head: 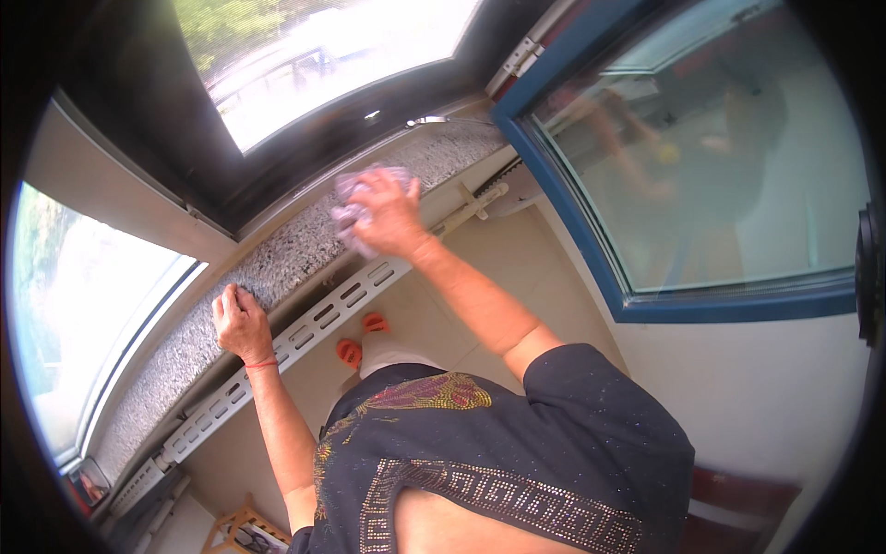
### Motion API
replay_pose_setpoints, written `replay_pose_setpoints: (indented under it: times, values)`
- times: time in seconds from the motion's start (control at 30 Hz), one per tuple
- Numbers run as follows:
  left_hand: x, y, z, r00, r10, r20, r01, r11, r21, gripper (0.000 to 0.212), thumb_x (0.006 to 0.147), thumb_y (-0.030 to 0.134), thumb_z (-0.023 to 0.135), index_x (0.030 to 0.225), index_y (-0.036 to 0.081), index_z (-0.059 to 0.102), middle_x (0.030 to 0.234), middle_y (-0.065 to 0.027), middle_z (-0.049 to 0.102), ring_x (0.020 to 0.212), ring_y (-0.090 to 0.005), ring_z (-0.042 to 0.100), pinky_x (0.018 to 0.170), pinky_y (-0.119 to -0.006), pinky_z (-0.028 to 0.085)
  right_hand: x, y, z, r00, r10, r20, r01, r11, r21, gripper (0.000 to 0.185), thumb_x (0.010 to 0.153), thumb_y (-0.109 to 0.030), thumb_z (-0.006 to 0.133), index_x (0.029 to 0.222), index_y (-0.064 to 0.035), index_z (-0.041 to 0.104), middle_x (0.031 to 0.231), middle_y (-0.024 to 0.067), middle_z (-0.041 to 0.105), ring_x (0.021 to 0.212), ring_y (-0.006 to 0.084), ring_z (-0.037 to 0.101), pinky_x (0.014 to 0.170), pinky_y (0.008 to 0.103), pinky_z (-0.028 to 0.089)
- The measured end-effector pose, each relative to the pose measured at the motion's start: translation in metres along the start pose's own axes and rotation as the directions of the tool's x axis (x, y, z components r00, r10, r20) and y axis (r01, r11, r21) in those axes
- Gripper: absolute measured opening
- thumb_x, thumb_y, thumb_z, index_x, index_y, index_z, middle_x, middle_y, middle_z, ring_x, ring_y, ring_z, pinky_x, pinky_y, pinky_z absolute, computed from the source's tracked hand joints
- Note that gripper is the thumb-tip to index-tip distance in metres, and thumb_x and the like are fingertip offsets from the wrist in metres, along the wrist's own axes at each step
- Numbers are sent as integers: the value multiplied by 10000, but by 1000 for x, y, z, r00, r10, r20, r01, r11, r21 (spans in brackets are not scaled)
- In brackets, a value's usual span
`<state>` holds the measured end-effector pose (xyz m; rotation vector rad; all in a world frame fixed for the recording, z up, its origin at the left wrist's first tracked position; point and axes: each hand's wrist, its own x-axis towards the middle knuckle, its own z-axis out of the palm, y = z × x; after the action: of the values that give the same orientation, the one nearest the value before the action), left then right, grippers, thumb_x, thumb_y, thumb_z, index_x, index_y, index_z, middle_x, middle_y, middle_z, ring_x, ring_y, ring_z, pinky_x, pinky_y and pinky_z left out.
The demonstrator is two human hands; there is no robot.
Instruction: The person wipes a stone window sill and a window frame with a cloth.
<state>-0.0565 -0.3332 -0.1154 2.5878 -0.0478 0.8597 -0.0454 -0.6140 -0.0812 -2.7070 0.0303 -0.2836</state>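
A speckled granite window sill (287,256) runs diagonally across the view. Near its middle, my right hand (389,211) presses on a crumpled pale purple cloth (353,201), fingers spread over it. My left hand (242,322), with a red string at the wrist, rests curled at the front edge of the sill; its palm side is hidden, so whether anything is in it cannot be told. Behind the sill stands a dark window frame (277,183) with a screened pane. A silver metal handle or stay (428,121) lies along the frame's lower edge.
A blue-framed window sash (574,221) stands swung inward at the right. Below the sill runs a white slotted radiator (325,315) with a pipe and valve (477,208). Another pane (90,291) is at the left. A wooden rack (246,530) stands on the floor at lower left.
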Motion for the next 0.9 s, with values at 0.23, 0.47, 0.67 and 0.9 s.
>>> replay_pose_setpoints:
  times: [0.23, 0.47, 0.67, 0.9]
  values:
    - [1, 1, 5, 1000, -6, -12, 7, 999, 46, 109, 807, 102, 601, 909, 116, 637, 852, -63, 625, 718, -272, 623, 590, -373, 500, 23, 126, -56, 942, 302, -145, -320, 939, -124, 328, 688, -210, 625, 1008, -155, 673, 1246, 51, 543, 1212, 281, 441, 1004, 472, 355]
    - [0, 2, 11, 997, 27, -69, -21, 996, 84, 100, 803, 113, 607, 899, 129, 631, 817, -52, 614, 693, -267, 614, 567, -368, 491, 36, 182, -56, 876, 443, -190, -470, 872, -134, 315, 745, -212, 611, 1051, -160, 668, 1230, 45, 510, 1219, 287, 415, 931, 504, 414]
    - [0, -1, 8, 997, 23, -73, -20, 999, 43, 91, 794, 132, 609, 878, 116, 640, 816, -62, 616, 714, -269, 618, 593, -372, 495, 35, 155, -59, 926, 360, -111, -375, 910, -175, 322, 766, -259, 621, 1060, -136, 662, 1222, 60, 534, 1192, 302, 441, 956, 503, 400]
    - [0, -5, -4, 999, -32, 1, 31, 976, -217, 71, 804, 110, 615, 859, 79, 649, 791, -74, 614, 692, -239, 605, 606, -339, 483, 16, 53, -23, 985, 156, -76, -171, 944, -282, 308, 748, -290, 645, 1008, -126, 652, 1165, 61, 544, 1175, 270, 450, 939, 545, 385]
